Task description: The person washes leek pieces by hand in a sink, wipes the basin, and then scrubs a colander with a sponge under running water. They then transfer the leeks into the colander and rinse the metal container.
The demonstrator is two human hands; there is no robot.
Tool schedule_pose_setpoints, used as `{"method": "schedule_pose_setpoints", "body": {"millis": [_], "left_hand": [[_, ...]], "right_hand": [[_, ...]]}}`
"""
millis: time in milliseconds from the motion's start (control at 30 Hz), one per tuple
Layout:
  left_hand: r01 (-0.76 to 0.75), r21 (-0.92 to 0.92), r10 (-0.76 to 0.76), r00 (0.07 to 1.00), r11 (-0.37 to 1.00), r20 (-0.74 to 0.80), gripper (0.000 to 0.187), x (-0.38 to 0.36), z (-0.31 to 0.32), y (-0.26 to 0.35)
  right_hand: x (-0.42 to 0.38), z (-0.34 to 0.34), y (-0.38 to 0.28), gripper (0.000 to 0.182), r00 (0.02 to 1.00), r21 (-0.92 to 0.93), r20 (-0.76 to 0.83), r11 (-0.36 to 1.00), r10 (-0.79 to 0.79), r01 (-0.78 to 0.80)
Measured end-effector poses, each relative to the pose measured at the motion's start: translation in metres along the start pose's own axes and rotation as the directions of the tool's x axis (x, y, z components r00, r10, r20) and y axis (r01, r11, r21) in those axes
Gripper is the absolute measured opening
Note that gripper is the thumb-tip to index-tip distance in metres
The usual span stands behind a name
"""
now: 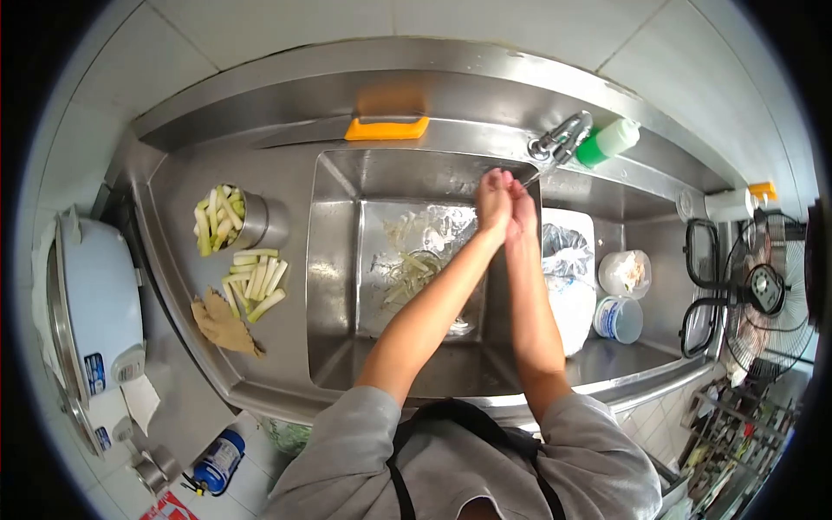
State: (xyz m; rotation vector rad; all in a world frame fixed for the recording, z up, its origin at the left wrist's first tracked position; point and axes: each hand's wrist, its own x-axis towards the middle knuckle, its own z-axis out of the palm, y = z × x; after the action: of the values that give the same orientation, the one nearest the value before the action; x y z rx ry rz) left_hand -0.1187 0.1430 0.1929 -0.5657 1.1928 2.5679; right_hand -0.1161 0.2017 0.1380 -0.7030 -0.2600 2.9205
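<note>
My left hand (495, 201) and my right hand (522, 212) press palm against palm over the back right of the main sink basin (334, 260). Their fingers look stretched out against each other, and I see nothing held in them. A thin stream of water reaches them from the chrome tap (562, 139) at the back. Below and to the left, pale vegetable peelings (414, 270) lie wet on the basin floor, partly hidden by my left forearm.
Left of the basin are a metal pot of cut stalks (254, 219), loose stalk pieces (256, 276) and brown scraps (224, 325). A yellow-handled knife (386, 129) lies behind. A green soap bottle (608, 143), white bag (568, 303) and plastic tubs (618, 319) are right.
</note>
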Motion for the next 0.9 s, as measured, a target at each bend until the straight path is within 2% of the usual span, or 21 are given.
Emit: {"method": "schedule_pose_setpoints", "body": {"millis": [67, 100, 133, 167, 200, 233, 267, 300, 333, 367, 400, 433, 467, 533, 567, 600, 667, 800, 833, 867, 900], "left_hand": [[0.109, -0.016, -0.109, 0.994, 0.994, -0.018, 0.024, -0.016, 0.004, 0.024], [0.008, 0.16, -0.025, 0.994, 0.987, 0.11, 0.025, -0.01, 0.005, 0.02], [0.034, 0.114, -0.054, 0.982, 0.993, 0.179, 0.024, -0.012, 0.015, 0.025], [0.03, 0.134, -0.065, 0.962, 0.991, 0.265, 0.024, -0.018, 0.026, 0.029], [0.02, 0.148, -0.071, 0.934, 0.989, 0.349, 0.024, -0.026, 0.04, 0.038], [0.02, 0.232, -0.12, 0.897, 0.973, 0.425, 0.026, -0.024, 0.044, 0.036], [-0.009, 0.332, -0.152, 0.878, 0.943, 0.453, 0.03, -0.025, 0.047, 0.036], [-0.044, 0.396, -0.155, 0.875, 0.917, 0.458, 0.032, -0.024, 0.043, 0.031], [-0.085, 0.454, -0.154, 0.872, 0.887, 0.464, 0.035, -0.027, 0.04, 0.03], [-0.1, 0.466, -0.127, 0.894, 0.879, 0.43, 0.039, -0.031, 0.035, 0.028], [-0.071, 0.494, -0.166, 0.893, 0.866, 0.418, 0.04, -0.017, 0.024, 0.009], [-0.082, 0.521, -0.157, 0.904, 0.85, 0.399, 0.04, -0.018, 0.018, 0.009], [-0.083, 0.553, -0.158, 0.914, 0.829, 0.375, 0.04, -0.019, 0.011, 0.009], [0.007, 0.629, -0.264, 0.911, 0.777, 0.316, 0.039, -0.021, 0.0, 0.016], [-0.051, 0.559, -0.14, 0.946, 0.828, 0.293, 0.037, -0.018, -0.006, 0.006], [-0.053, 0.548, -0.131, 0.948, 0.835, 0.29, 0.036, -0.008, -0.013, -0.002], [-0.024, 0.576, -0.114, 0.973, 0.817, 0.202, 0.036, -0.007, -0.019, 0.0], [0.221, 0.33, -0.273, 0.955, 0.918, 0.12, 0.033, 0.009, -0.042, -0.022], [0.22, 0.338, -0.273, 0.954, 0.915, 0.12, 0.033, 0.007, -0.043, -0.021], [0.267, 0.249, -0.301, 0.947, 0.931, 0.109, 0.033, 0.005, -0.043, -0.02], [0.311, 0.156, -0.329, 0.939, 0.937, 0.102, 0.034, 0.002, -0.043, -0.019]], "right_hand": [[-0.016, 0.021, 0.005, 0.023, 0.983, 0.096, -0.185, 0.995, -0.005, 0.023], [-0.016, 0.021, -0.004, 0.022, 1.0, 0.055, 0.03, 0.998, -0.002, 0.0], [-0.021, 0.041, -0.014, 0.02, 0.995, 0.094, 0.05, 0.992, -0.091, 0.086], [-0.012, 0.058, -0.031, 0.018, 0.98, 0.072, -0.056, 0.978, -0.19, 0.194], [-0.018, 0.089, -0.043, 0.018, 0.95, -0.031, 0.053, 0.95, -0.308, 0.31], [-0.001, 0.093, -0.063, 0.018, 0.887, -0.218, 0.064, 0.861, -0.457, 0.459], [0.0, 0.092, -0.076, 0.015, 0.828, -0.433, 0.054, 0.735, -0.558, 0.522], [0.003, 0.088, -0.084, 0.015, 0.73, -0.706, 0.058, 0.489, -0.681, 0.512], [0.008, 0.083, -0.091, 0.016, 0.617, -0.892, 0.117, 0.191, -0.778, 0.41], [0.012, 0.075, -0.094, 0.018, 0.53, -0.932, 0.331, -0.18, -0.781, 0.316], [0.019, 0.067, -0.096, 0.021, 0.468, -0.835, 0.537, -0.522, -0.702, 0.175], [0.025, 0.061, -0.096, 0.026, 0.428, -0.647, 0.75, -0.692, -0.504, 0.319], [0.03, 0.051, -0.093, 0.026, 0.431, -0.653, 0.746, -0.686, -0.508, 0.321], [0.012, 0.035, -0.075, 0.028, 0.605, -0.393, 0.759, -0.91, -0.241, 0.131], [0.003, 0.029, -0.067, 0.029, 0.63, -0.491, 0.729, -0.846, -0.267, 0.209], [-0.007, 0.026, -0.058, 0.03, 0.654, -0.576, 0.702, -0.766, -0.283, 0.286], [-0.033, 0.02, -0.044, 0.029, 0.73, -0.56, 0.673, -0.728, -0.121, 0.396], [-0.075, 0.037, -0.022, 0.016, 0.731, -0.417, 0.673, -0.872, -0.108, 0.255], [-0.085, 0.046, -0.014, 0.014, 0.708, -0.393, 0.695, -0.891, -0.126, 0.228], [-0.083, 0.045, -0.007, 0.014, 0.707, -0.398, 0.695, -0.889, -0.131, 0.227], [-0.078, 0.041, -0.001, 0.013, 0.756, -0.604, 0.605, -0.763, -0.251, 0.229]]}}
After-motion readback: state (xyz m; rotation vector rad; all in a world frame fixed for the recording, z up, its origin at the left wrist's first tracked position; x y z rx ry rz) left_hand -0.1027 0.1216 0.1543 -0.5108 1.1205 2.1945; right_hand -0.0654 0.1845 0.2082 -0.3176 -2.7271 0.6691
